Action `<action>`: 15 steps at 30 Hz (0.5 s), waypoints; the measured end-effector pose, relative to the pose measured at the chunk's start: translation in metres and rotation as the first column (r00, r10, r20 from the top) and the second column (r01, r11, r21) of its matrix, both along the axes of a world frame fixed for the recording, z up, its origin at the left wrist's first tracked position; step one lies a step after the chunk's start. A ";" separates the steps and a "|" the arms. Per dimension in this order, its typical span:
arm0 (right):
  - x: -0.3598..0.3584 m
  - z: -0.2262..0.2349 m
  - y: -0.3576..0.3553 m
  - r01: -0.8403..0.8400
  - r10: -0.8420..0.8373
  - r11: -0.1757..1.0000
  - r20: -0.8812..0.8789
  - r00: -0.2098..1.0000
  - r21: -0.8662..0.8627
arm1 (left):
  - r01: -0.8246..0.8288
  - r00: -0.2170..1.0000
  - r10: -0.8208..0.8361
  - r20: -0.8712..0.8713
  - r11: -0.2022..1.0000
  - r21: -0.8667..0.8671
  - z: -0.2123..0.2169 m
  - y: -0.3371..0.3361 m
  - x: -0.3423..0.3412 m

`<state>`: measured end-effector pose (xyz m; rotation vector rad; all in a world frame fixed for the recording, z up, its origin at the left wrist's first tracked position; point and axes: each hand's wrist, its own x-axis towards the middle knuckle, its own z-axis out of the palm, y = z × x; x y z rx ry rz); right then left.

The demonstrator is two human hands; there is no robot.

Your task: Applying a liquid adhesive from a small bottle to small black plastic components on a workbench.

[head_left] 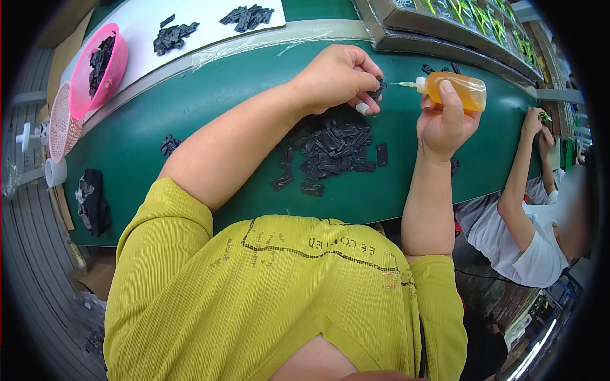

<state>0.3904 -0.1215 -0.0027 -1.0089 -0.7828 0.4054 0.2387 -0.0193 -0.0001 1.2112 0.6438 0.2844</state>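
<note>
Between the fingertips of my left hand (pixel 337 79) is a small black plastic part (pixel 379 89), held above the table. My right hand (pixel 447 120) is wrapped round a clear squeeze bottle (pixel 462 91) of amber liquid, tipped on its side. Its thin needle tip points left and ends a short way from the black part. A white covering shows on one finger of my left hand. Below my hands a heap of flat black plastic parts (pixel 333 146) lies on the green tabletop (pixel 241 197), with a few loose ones at its near edge.
A pink basin (pixel 117 66) of black parts stands at the far left, beside a pink strainer basket (pixel 61 120). Two small black piles lie on a white board (pixel 210 38). Boxes of green-yellow items (pixel 445 32) edge the far right. Another person (pixel 530 216) works at right.
</note>
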 end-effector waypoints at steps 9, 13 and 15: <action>-0.004 -0.002 -0.004 -0.110 0.116 0.990 0.059 0.992 -0.085 | -0.018 1.000 0.018 0.018 1.000 -0.018 -0.001 0.001 0.001; -0.003 -0.003 -0.004 -0.113 0.123 0.988 0.091 0.988 -0.107 | -0.020 1.000 0.020 0.017 1.000 -0.018 -0.003 0.001 0.001; -0.004 -0.003 -0.003 -0.108 0.118 0.988 0.094 0.989 -0.110 | -0.018 1.000 0.019 0.014 0.999 -0.026 -0.003 0.001 0.001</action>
